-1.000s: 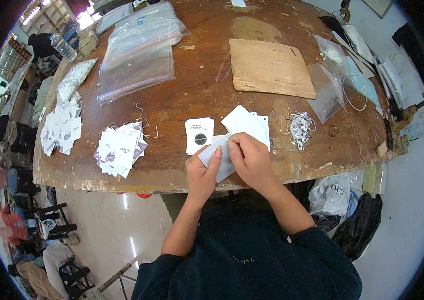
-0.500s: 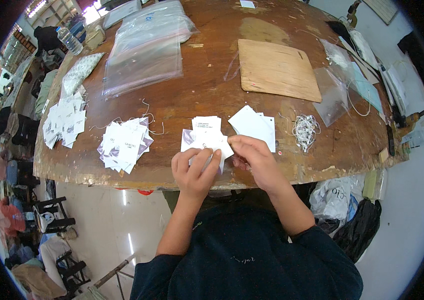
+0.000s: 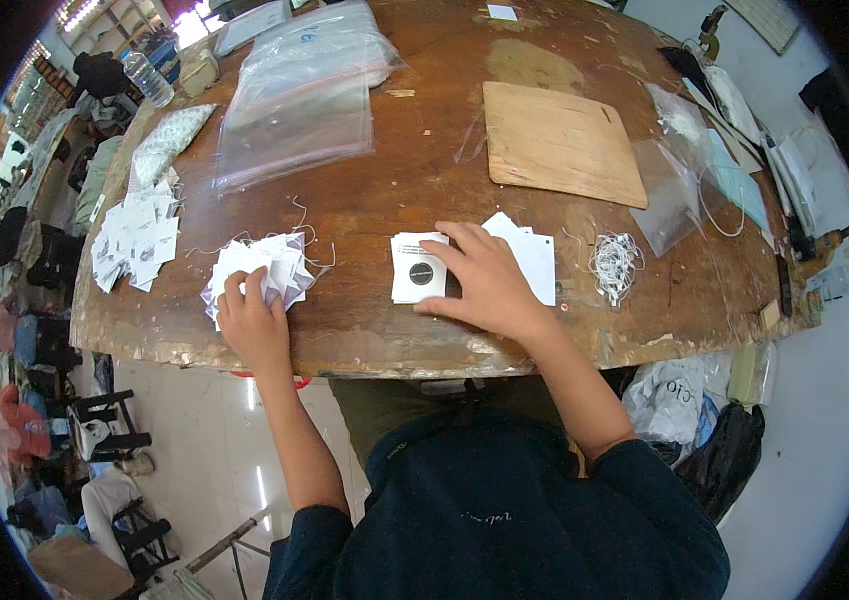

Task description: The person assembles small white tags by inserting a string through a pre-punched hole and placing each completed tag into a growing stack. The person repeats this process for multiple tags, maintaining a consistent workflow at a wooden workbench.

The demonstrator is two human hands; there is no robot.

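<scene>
My left hand [image 3: 255, 315] is over the pile of printed white and lilac paper tags [image 3: 290, 268] at the left front, its bent fingers closed on a tag at the top; the thumb is hidden. Loose white strings stick out behind this pile. My right hand [image 3: 490, 280] reaches over a stack of small white cards [image 3: 420, 272], the uppermost bearing a black circle. Its thumb and fingers are spread apart at the stack's edges, gripping no card visibly. Beside that hand lie larger plain white cards [image 3: 537, 262], partly covered by it.
Farther right are a tangled bundle of white strings [image 3: 615, 265] and a wooden board [image 3: 565, 145]. More white tags [image 3: 137, 240] lie at the far left, below a filled plastic bag [image 3: 173, 140]. Clear plastic bags [image 3: 295, 130] and a water bottle [image 3: 148, 80] stand farther back.
My hands were together over a lilac and white tag at the middle. The left has moved left to the tag pile; the right has shifted onto the card stack. The middle tag is gone from there.
</scene>
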